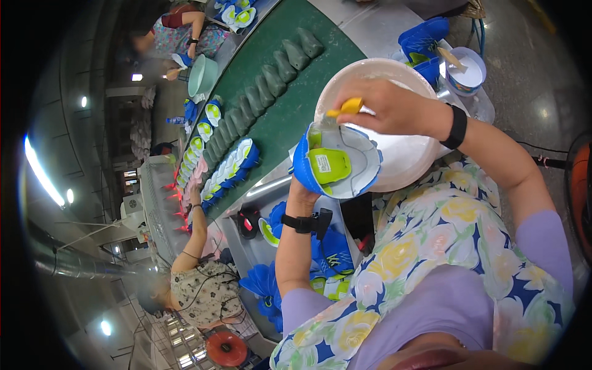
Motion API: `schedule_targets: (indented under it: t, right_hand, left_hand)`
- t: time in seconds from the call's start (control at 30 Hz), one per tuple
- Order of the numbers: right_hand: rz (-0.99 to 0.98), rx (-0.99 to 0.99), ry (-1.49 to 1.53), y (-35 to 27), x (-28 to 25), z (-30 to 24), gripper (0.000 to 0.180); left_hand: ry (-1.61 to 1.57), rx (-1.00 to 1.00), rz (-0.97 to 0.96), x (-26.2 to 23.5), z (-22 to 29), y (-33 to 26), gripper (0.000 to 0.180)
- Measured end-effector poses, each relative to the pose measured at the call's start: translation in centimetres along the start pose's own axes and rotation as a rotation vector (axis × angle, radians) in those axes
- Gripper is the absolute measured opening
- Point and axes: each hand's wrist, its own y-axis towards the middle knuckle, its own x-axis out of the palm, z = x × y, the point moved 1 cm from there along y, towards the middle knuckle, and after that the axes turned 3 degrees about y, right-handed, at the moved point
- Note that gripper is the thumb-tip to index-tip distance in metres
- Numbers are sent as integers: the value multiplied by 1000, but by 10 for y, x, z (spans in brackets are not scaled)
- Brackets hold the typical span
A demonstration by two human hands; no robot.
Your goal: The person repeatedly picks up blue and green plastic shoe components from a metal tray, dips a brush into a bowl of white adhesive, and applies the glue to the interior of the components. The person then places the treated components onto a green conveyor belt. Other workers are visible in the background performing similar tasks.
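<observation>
Your left grip (304, 192) was grasping a blue shoe upper (368, 152) from below, in front of the left edge of the big white basin (410, 161). The upper lay directly above that grip, its pale inner side turned up, with a lime-green piece (328, 165) and its white label showing (your fingers were mostly hidden underneath, so I couldn't tell exactly how they wrapped). Your right grip (385, 106) was clenched on a yellow tool (353, 105) over the basin. The upper was just below and to the left of that grip; the tool slanted toward its far edge, though I couldn't make out whether the tip touched.

Left of the basin ran a green belt (293, 117), carrying a line of grey foot-shaped forms (265, 92) and, farther from the basin, a row of blue-and-white uppers (228, 169). A co-worker's hand (192, 196) was near that row. Right of the basin stood a small tub (472, 71) with a brush (452, 58) in it, and blue shoes (425, 37) lay just beyond the basin's far rim.
</observation>
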Motion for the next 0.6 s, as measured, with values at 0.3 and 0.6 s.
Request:
schedule_targets:
  t: [0.3,0.6]
  right_hand:
    - [-127,127,-20,-16,-10,10,20]
    - [69,430,16,32,3,38,23]
  left_hand:
    - [-44,75,103,-19,6,2,53]
    - [36,33,359,-90,35,43,39]
